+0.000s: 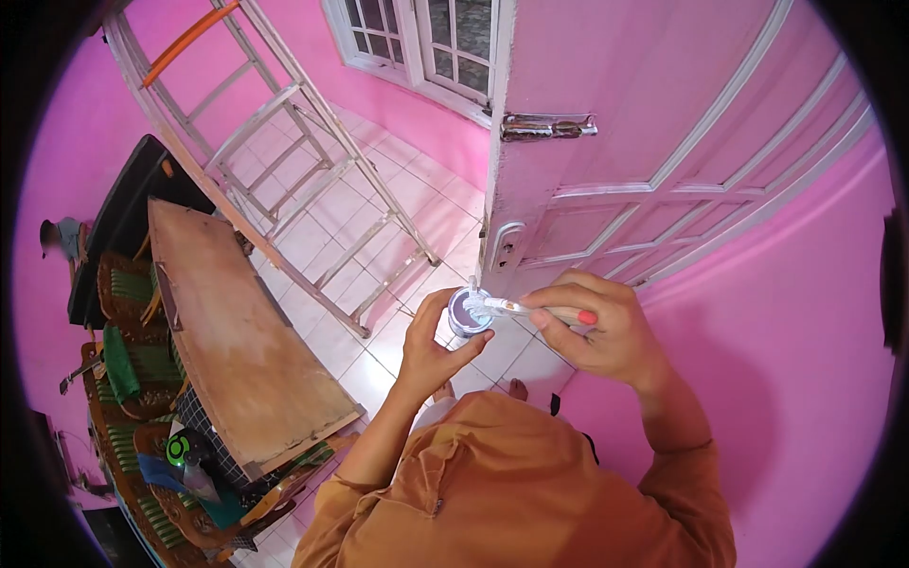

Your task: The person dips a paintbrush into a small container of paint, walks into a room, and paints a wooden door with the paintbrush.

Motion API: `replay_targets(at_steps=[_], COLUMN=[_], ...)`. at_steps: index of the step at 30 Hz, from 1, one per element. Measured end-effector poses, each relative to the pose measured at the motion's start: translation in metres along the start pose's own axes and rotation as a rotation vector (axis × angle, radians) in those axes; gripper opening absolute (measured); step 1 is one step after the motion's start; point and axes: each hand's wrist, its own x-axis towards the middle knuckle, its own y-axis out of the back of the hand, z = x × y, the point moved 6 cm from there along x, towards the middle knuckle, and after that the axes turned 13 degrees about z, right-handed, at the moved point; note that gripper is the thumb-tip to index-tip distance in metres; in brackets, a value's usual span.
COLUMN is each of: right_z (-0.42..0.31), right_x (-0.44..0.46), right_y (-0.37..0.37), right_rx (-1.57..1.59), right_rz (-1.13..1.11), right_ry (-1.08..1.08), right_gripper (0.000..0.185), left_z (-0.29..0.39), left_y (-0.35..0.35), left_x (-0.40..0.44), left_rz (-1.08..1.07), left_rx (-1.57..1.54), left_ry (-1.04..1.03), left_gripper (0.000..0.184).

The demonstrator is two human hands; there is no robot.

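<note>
My left hand (428,348) is wrapped round a small paint can (458,327) in the middle of the view, its open top facing up. My right hand (592,327) grips a paintbrush (507,306) with a red-orange handle end. The brush's whitish bristles are at the can's rim and over its opening. Pale paint shows inside the can. Just beyond the can stands the edge of a pink door (615,142), with a lock plate (508,246) and a worn metal latch (547,127).
A stepladder (284,204) stands at the upper left on white floor tiles (379,180). A wooden board (232,331) leans over carved chairs (142,364) at the left. A white-framed window (421,38) is at the top. A pink wall (805,379) fills the right.
</note>
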Motion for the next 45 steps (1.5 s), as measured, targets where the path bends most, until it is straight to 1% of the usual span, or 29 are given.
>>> replay_targets(at_steps=[3, 9, 13, 15, 19, 21, 22, 24, 25, 27, 28, 30, 31, 33, 38, 40, 42, 43, 45], right_z=[0.0, 0.009, 0.014, 0.012, 0.022, 0.049, 0.053, 0.075, 0.079, 0.094, 0.098, 0.108, 0.108, 0.111, 0.119, 0.12, 0.12, 0.118, 0.108], right_x=[-0.001, 0.0, -0.001, 0.001, 0.001, -0.009, -0.011, -0.023, -0.025, -0.033, -0.036, -0.045, -0.046, -0.052, -0.062, -0.065, -0.063, -0.063, -0.057], right_y=[-0.009, -0.028, -0.036, -0.029, -0.014, -0.007, -0.006, -0.002, -0.001, 0.0, -0.001, -0.004, -0.004, -0.003, -0.002, -0.002, 0.0, 0.001, 0.009], right_rx=[-0.052, -0.08, -0.077, -0.083, -0.054, 0.091, 0.091, 0.316, 0.316, 0.479, 0.479, 0.557, 0.558, 0.658, 0.766, 0.792, 0.778, 0.778, 0.683], right_rz=[-0.037, -0.081, -0.087, -0.04, 0.034, 0.13, 0.131, 0.261, 0.263, 0.322, 0.326, 0.407, 0.411, 0.489, 0.542, 0.55, 0.522, 0.523, 0.543], right_ry=[-0.059, -0.094, -0.062, -0.117, -0.073, -0.418, -0.415, -0.687, -0.685, -0.813, -0.812, -0.907, -0.906, -1.005, -1.079, -1.105, -1.026, -1.025, -0.9], right_gripper=[0.017, 0.013, 0.012, 0.011, 0.014, 0.016, 0.016, 0.021, 0.021, 0.023, 0.023, 0.024, 0.024, 0.024, 0.024, 0.024, 0.025, 0.025, 0.024], left_z=[0.004, 0.005, 0.005, 0.001, 0.002, 0.001, -0.001, -0.003, -0.004, -0.002, 0.0, 0.0, -0.001, -0.002, -0.005, -0.007, -0.006, -0.005, -0.003], left_y=[-0.003, -0.006, -0.006, -0.006, -0.006, -0.008, -0.009, -0.011, -0.012, -0.015, -0.016, -0.02, -0.022, -0.025, -0.033, -0.036, -0.039, -0.04, -0.041], left_x=[0.003, 0.002, 0.002, 0.002, 0.005, 0.005, 0.006, 0.007, 0.007, 0.009, 0.01, 0.012, 0.013, 0.014, 0.02, 0.022, 0.025, 0.027, 0.03], left_rz=[-0.024, -0.049, -0.052, -0.058, -0.046, -0.042, -0.037, -0.034, -0.034, -0.037, -0.038, -0.043, -0.044, -0.048, -0.048, -0.032, -0.035, -0.036, -0.046], left_rx=[-0.011, 0.003, 0.005, 0.01, 0.018, 0.009, 0.001, -0.009, -0.019, -0.011, -0.002, -0.011, -0.019, -0.025, -0.051, -0.076, -0.088, -0.099, -0.099], left_ry=[-0.02, -0.053, -0.046, -0.04, -0.036, -0.031, -0.023, -0.021, -0.018, -0.021, -0.023, -0.018, -0.01, -0.002, -0.017, -0.028, -0.024, -0.019, -0.009], left_gripper=[0.061, 0.061, 0.063, 0.063, 0.062, 0.062, 0.062, 0.062, 0.063, 0.062, 0.062, 0.061, 0.061, 0.06, 0.06, 0.058, 0.057, 0.057, 0.058])
